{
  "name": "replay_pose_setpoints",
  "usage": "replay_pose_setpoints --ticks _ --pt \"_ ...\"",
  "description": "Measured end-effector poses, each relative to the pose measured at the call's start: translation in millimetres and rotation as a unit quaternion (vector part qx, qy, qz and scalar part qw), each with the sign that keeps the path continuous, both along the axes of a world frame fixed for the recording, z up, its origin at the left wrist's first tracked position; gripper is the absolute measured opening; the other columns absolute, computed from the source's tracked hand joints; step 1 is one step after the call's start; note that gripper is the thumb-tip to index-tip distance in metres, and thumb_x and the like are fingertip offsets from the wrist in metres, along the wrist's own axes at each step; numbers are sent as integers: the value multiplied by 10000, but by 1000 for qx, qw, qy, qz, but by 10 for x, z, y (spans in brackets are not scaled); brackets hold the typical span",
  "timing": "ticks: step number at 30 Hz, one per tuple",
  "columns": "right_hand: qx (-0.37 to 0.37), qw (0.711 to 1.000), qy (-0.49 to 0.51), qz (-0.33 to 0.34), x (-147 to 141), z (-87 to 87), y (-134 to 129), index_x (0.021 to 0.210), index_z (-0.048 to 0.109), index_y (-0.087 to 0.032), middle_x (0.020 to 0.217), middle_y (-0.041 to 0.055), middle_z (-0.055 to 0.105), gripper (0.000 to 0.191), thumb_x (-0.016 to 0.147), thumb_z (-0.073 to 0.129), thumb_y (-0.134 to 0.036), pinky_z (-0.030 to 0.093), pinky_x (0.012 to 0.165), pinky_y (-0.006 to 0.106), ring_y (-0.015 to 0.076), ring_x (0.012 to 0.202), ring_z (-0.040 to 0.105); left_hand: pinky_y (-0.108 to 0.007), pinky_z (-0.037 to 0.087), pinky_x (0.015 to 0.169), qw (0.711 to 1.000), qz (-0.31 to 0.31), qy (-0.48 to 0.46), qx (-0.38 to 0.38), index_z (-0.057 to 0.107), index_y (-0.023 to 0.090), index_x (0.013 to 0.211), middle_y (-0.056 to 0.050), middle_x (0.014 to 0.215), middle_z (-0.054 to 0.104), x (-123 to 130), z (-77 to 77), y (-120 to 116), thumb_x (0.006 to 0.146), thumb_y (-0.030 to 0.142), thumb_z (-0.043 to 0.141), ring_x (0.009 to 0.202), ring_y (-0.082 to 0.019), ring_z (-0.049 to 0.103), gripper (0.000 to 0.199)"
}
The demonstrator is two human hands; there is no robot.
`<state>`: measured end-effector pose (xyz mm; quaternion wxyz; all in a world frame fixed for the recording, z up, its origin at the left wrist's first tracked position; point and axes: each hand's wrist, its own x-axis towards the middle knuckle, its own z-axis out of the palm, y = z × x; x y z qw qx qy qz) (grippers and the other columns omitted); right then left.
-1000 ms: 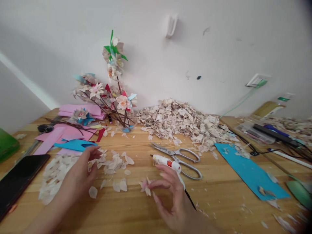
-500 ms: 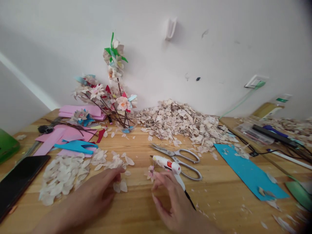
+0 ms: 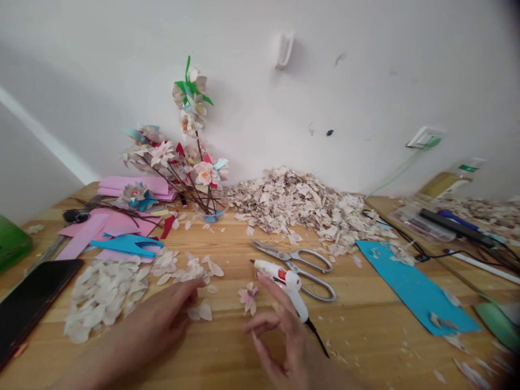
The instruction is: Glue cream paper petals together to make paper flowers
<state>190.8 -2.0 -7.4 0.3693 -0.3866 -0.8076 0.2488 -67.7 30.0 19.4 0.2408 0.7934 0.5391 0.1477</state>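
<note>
A small pink flower (image 3: 248, 298) lies on the wooden table (image 3: 227, 352) between my hands. Just below and right of it, my right hand (image 3: 280, 330) hovers with its fingers apart and nothing in them. Its index finger reaches toward the white glue gun (image 3: 280, 274), which lies against the silver scissors (image 3: 312, 269). My left hand (image 3: 162, 319) is beside the loose pale petals (image 3: 200, 310), fingers curved, with the fingertips partly hidden. Whether it holds a petal cannot be made out.
Pale petals (image 3: 101, 298) are heaped at left near a black phone (image 3: 36, 298). Flowers on twigs (image 3: 205, 173) stand in a clear cup behind. A big pile of dry flakes (image 3: 300, 206) lies by the wall; a blue sheet (image 3: 414, 287) is at right.
My right hand has let go of the pink flower and moved slightly down, its fingers spreading. The flower now lies flat on the table. My left hand has barely moved.
</note>
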Motion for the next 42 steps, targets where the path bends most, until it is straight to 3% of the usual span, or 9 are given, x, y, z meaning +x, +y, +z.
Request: replay_pose_setpoints --ticks 5,9,14,18,24,30,35,39,42 --pt "36 999 -14 -20 34 -23 20 1358 123 -376 1441 107 290 725 799 508 -122 541 780 435 251 995 620 -357 508 740 999 18 -30 8 543 273 1120 -36 933 689 -34 -40 2 658 93 474 839 -242 650 501" --pt "46 999 -27 -9 42 2 25 1372 81 -363 1409 111 347 762 791 500 -103 523 815 445 250 1006 612 -330 507 720 1000 15 -23 7 527 281 1112 -22 909 683 -76 -54 31 666 103 480 814 -220 649 483" --pt "40 999 -31 11 30 41 23 1377 72 -329 1384 107 376 766 773 462 -66 487 882 441 224 1006 608 -322 501 746 1000 25 -10 12 491 260 1107 -25 913 668 -145 55 75 653 111 489 842 -211 644 478" --pt "58 997 -41 10 22 39 33 1376 70 -288 1251 111 517 759 775 483 -78 468 912 447 223 1000 609 -343 502 766 998 41 -41 10 479 272 1099 -22 904 660 -163 143 72 650 139 525 853 -225 641 471" --pt "121 989 -84 19 -50 102 20 1348 124 -284 1129 95 629 712 788 536 -129 521 835 378 250 1022 609 -357 483 820 967 -78 -219 -104 335 335 1218 -17 959 616 117 67 -109 668 39 537 901 -204 606 656" --pt "39 984 -125 117 -131 252 8 1168 413 -271 1014 37 693 388 815 460 -118 519 791 299 195 899 656 -387 457 846 914 -114 -318 -224 324 341 1170 4 964 560 354 73 -175 656 -9 524 926 -184 586 653" --pt "-62 997 30 35 -162 145 -8 1189 400 -282 862 4 729 401 820 513 -175 507 825 341 186 841 677 -382 443 823 887 -118 -382 -231 354 316 1181 -9 1004 563 360 3 -144 695 47 532 928 -183 570 583" --pt "-256 935 234 -68 -228 89 18 1096 422 -240 724 1 713 435 734 651 -316 548 721 348 205 729 699 -345 449 786 842 -54 -480 -241 432 284 1111 -3 939 635 466 -161 -138 712 175 646 900 -176 602 466" --pt "-338 888 301 -77 -263 138 46 1016 433 -241 671 -9 705 470 663 716 -368 547 672 341 211 694 698 -308 466 734 787 34 -551 -277 465 268 1025 17 829 701 575 -235 -159 669 239 724 798 -160 655 441"
